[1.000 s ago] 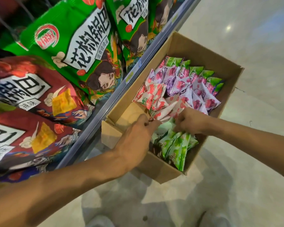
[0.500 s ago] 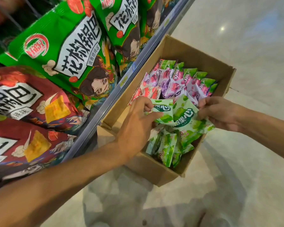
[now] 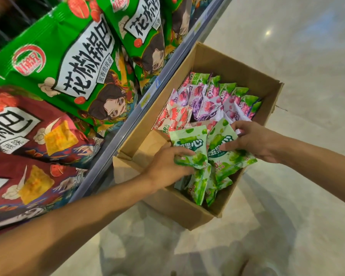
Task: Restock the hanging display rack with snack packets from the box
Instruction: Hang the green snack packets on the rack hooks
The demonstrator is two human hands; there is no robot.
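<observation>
An open cardboard box [image 3: 187, 212] stands on the floor beside the rack. It holds several small snack packets: pink and purple ones [image 3: 207, 104] at the far end, red-and-white ones [image 3: 173, 118] on the left, green ones [image 3: 201, 186] at the near end. My left hand [image 3: 165, 168] grips the lower edge of one raised green packet [image 3: 189, 140]. My right hand [image 3: 253, 142] pinches a second green packet [image 3: 225, 156] beside it. Both packets are lifted above the pile.
The display rack on the left carries large green bags [image 3: 72, 62] above and red bags [image 3: 38, 136] below, hanging over a grey metal rail [image 3: 127, 124]. A pale glossy floor [image 3: 287, 216] lies to the right and in front of the box.
Both hands dug into the green packets at the near end of the box, then lifted one packet each. The packets now sit a little higher and closer together.
</observation>
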